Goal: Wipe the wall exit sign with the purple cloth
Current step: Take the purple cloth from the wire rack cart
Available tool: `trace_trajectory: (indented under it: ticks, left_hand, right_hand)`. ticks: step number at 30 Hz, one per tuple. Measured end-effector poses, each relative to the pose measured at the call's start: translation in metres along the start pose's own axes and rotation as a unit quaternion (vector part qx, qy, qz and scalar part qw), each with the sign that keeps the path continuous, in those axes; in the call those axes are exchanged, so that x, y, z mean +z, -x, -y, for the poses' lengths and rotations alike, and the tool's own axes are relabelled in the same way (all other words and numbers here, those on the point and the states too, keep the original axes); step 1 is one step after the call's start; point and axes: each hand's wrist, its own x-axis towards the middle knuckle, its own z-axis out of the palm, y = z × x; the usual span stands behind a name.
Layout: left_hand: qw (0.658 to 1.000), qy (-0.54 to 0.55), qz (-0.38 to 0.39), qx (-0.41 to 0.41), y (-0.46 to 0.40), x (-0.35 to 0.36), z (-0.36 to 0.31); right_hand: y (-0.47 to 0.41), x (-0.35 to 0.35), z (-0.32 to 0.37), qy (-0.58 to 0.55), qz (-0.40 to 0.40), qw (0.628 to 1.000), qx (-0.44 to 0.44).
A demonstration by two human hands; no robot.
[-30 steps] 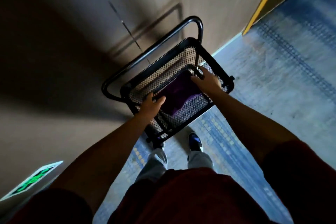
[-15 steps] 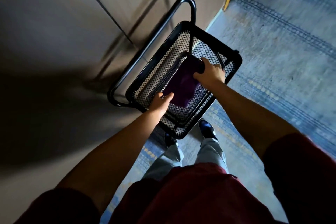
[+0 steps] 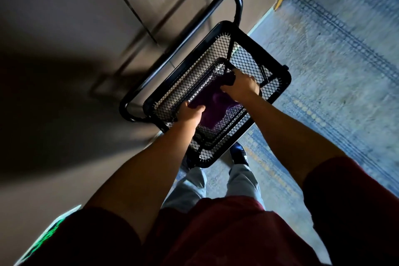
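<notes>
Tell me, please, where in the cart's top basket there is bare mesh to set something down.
Bare mesh lies at the basket's far end, between the far rim and the right hand. The middle is crowded: both hands grip the purple cloth, the left hand at its near-left edge.

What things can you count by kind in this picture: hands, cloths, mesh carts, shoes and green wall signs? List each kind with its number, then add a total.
hands: 2 (left hand, right hand)
purple cloth: 1
mesh cart: 1
shoes: 1 clearly seen, the blue shoe
exit sign: 1
Total: 6
</notes>
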Motion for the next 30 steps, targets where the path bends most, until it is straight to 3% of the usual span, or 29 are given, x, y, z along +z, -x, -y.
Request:
trace_trajectory:
  ticks: [5, 10, 14, 18, 22, 27, 30]
  left_hand:
    - [0.999, 0.030, -0.012, -0.042, 0.001, 0.005, -0.006]
    - [0.998, -0.059, -0.010, 0.023, 0.005, -0.013, -0.016]
    - [0.995, -0.056, -0.011, 0.080, 0.010, -0.022, -0.030]
    - [0.994, 0.071, 0.053, 0.063, 0.018, -0.032, -0.054]
    - [0.970, 0.140, 0.132, 0.147, 0.033, -0.046, -0.075]
    - [0.940, 0.086, 0.209, 0.255, 0.060, -0.064, -0.095]
    - [0.924, 0.068, 0.225, 0.300, 0.070, -0.071, -0.102]
  right_hand:
    - [0.008, -0.002, -0.012, -0.088, 0.011, 0.996, -0.020]
    - [0.013, -0.007, -0.026, -0.229, -0.007, 0.973, -0.012]
    - [0.014, -0.015, -0.034, -0.348, -0.011, 0.937, 0.031]
    - [0.019, -0.016, -0.036, -0.443, -0.029, 0.893, 0.066]
    - [0.029, -0.016, -0.042, -0.550, 0.002, 0.825, 0.127]
    - [0.048, -0.008, -0.038, -0.586, 0.037, 0.800, 0.126]
    - [0.062, -0.007, -0.035, -0.616, 0.102, 0.773, 0.113]
